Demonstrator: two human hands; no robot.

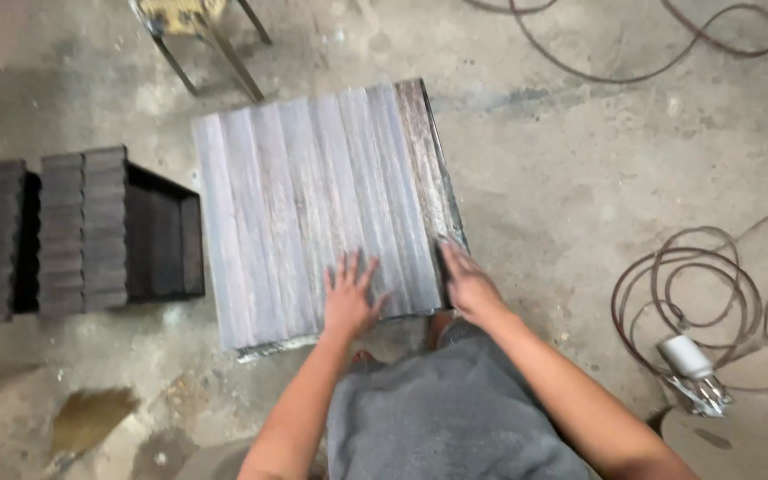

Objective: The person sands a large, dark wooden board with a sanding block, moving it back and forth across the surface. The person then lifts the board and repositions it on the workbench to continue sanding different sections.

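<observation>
Slats (313,213): a row of pale grey, streaked strips laid side by side, long edges touching, forming one ribbed panel. The panel lies flat on a low stand whose metal edge shows along its right and near sides, over a concrete floor (580,178). The rightmost strip (424,169) is darker, brown and mottled.

Left hand (350,298): flat on the near end of the panel, fingers spread, palm down on the grey strips just left of the dark one. Grip released; it presses, grasps nothing.

Right hand (468,284): at the panel's near right corner, fingers extended along the outer edge of the dark strip and touching it. Grip released; nothing is enclosed.

Dark stacks (82,231): to the left of the panel, near it but apart, piles of dark ribbed pieces stand beside an open black box (166,236).

Metal frame (211,44): beyond the panel's far left corner, thin legs of a stool or stand, top partly cut off.

Hose (695,284): reddish-brown coils on the floor, well right of the panel, with a spray gun (691,369) and its white cup lying at the near side of the coil. A second loop of hose (633,53) lies at the far right.

Grey garment (446,418): on the person, at the bottom centre.
</observation>
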